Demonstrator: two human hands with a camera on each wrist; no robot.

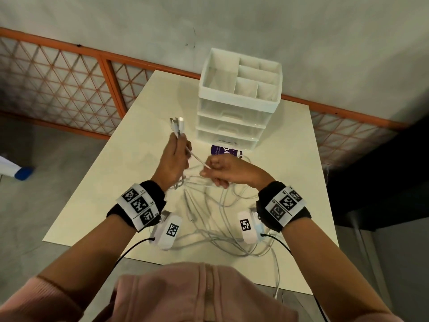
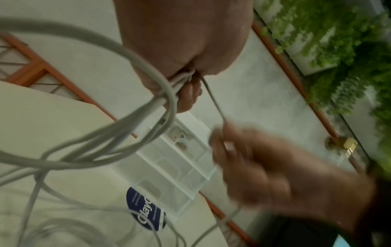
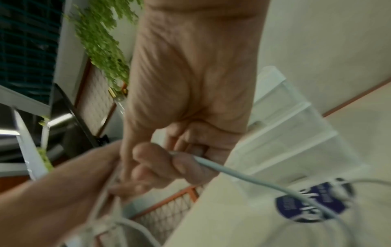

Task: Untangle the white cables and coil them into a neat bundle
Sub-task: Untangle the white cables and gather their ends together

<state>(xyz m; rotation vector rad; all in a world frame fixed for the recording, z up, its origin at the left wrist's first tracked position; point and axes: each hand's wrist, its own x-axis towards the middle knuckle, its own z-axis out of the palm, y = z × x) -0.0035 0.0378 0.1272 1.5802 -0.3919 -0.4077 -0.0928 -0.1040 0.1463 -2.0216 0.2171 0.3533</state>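
The white cables (image 1: 218, 226) lie in a loose tangle on the pale table (image 1: 290, 159), loops trailing over its near edge. My left hand (image 1: 180, 146) is raised above the table and grips a bunch of strands, whose connector ends (image 1: 177, 124) stick up out of the fist. In the left wrist view several loops (image 2: 88, 148) hang from that left hand (image 2: 186, 83). My right hand (image 1: 209, 168) pinches one strand (image 1: 197, 160) stretched taut from the left fist. The right wrist view shows its fingers (image 3: 180, 165) curled round that cable (image 3: 243, 177).
A white drawer organiser (image 1: 239, 101) with an open compartment top stands at the back of the table. A round purple label or disc (image 1: 226, 151) lies just in front of it, with cable across it. An orange lattice fence (image 1: 69, 84) runs behind the table.
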